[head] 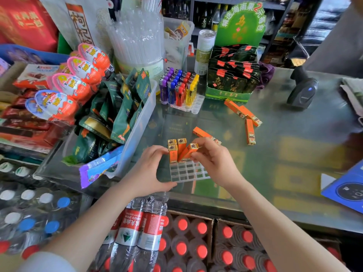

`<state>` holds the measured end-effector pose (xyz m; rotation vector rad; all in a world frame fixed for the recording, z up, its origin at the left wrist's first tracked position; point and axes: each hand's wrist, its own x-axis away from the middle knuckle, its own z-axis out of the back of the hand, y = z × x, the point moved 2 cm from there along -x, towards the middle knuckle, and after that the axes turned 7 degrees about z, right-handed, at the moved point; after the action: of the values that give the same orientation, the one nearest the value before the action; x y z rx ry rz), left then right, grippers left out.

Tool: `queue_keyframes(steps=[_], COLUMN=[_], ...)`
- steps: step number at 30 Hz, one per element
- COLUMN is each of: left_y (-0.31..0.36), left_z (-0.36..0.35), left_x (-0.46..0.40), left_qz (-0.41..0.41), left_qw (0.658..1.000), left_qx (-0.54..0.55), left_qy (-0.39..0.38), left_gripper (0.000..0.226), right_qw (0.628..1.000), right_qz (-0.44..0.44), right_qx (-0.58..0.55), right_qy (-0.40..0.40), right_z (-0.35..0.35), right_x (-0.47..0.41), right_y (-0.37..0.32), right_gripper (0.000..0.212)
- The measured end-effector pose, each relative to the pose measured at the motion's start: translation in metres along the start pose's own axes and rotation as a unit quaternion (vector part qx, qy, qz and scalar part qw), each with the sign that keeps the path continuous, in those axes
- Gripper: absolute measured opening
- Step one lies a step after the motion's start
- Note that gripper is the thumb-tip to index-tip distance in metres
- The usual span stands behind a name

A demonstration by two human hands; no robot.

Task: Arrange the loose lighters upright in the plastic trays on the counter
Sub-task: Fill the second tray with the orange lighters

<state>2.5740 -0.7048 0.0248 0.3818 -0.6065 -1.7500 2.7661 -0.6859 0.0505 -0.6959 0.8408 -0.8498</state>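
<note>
Three lighters [175, 151] stand in the near tray's [188, 171] far row, loose lighters [243, 112] behind.

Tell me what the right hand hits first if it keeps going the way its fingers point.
The right hand points left, toward the upright lighters in the near tray. It already pinches a tilted lighter, which would likely knock into those standing ones first; beyond them waits the left hand. Depth is hard to judge.

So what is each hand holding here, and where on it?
Right hand pinches a tilted orange lighter low on its body; left hand grips the clear tray's left edge.
</note>
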Motion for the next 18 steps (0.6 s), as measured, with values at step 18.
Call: queue_keyframes(steps=[18], left_y=[0.003], left_z=[0.002], left_x=[0.003], left_qz=[0.006], left_qw=[1.000], left_qx=[-0.012], left_qy=[0.015], left_gripper=[0.078], right_qw=[0.971], right_qz=[0.053], right_qx=[0.226], right_qy=[0.059], right_z=[-0.024], right_x=[0.001], right_y=[-0.010], right_gripper=[0.030])
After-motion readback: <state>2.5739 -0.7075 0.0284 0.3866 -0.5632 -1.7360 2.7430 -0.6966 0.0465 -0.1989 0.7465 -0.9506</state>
